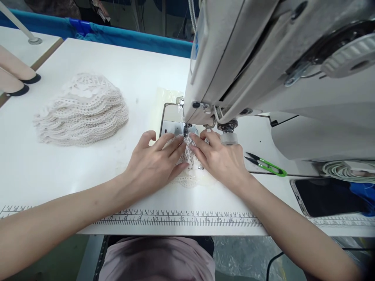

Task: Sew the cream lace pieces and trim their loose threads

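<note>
A small piece of white lace lies on the white table under the needle of a grey sewing machine. My left hand rests flat on the lace's left side, fingers stretched toward the presser foot. On the lace's right side, my right hand presses down with its fingers extended and fingertips close to the needle. Both hands hold the lace against the metal needle plate; neither grips it.
A pile of white lace pieces sits at the left. Green-handled thread snips lie right of my right hand, a dark phone beyond them. A printed ruler runs along the table's front edge. Cone-shaped objects are far left.
</note>
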The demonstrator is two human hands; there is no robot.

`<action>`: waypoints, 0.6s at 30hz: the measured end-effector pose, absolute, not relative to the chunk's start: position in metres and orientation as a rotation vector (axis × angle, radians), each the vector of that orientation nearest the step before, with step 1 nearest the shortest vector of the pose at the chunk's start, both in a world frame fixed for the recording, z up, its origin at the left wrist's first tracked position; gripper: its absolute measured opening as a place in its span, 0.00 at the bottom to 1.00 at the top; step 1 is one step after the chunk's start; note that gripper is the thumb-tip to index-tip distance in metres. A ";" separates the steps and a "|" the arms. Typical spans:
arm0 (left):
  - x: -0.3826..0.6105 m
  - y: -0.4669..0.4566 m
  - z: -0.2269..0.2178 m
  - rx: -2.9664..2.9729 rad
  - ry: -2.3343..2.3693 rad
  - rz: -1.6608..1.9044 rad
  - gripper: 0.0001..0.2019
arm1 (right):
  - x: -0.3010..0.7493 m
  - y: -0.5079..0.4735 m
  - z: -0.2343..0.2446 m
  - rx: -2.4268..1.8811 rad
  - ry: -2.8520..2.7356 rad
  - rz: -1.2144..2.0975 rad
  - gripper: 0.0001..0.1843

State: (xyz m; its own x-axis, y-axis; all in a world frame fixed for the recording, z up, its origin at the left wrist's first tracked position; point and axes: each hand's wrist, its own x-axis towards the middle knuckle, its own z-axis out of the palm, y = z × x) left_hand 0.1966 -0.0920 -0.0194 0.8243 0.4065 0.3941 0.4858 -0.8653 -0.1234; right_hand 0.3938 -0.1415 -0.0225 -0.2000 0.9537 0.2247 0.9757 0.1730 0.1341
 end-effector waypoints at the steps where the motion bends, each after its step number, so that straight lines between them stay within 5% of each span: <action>1: 0.197 -0.092 -0.020 -2.789 -0.694 -0.528 0.17 | 0.394 -0.142 -0.023 -1.928 -2.333 -0.380 0.23; 18: 0.199 -0.083 -0.023 -2.848 -0.776 -0.571 0.18 | 0.396 -0.138 -0.023 -1.950 -2.285 -0.359 0.20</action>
